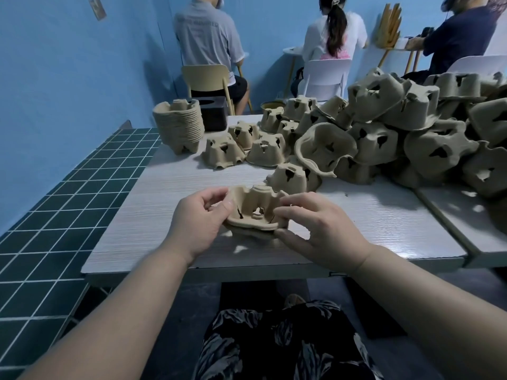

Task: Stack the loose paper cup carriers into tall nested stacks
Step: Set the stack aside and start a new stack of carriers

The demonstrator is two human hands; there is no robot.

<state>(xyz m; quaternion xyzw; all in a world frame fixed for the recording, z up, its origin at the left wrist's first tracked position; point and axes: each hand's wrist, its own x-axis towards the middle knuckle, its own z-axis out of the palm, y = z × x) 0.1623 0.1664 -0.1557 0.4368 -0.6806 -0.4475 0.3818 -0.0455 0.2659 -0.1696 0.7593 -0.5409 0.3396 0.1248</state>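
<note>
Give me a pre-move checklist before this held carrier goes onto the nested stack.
1. Left hand grips the held carrier: ok.
2. Right hand pinches its other side: ok.
3. Carrier lifted off the table: cannot tell.
4. Nested stack upright at the far left: ok.
5. Way there free of the loose carriers: ok.
6. Single carrier in hand, not two: cannot tell.

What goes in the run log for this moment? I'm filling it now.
both hands: left hand, right hand grip carrier | nested stack far-left | pile unsorted
</note>
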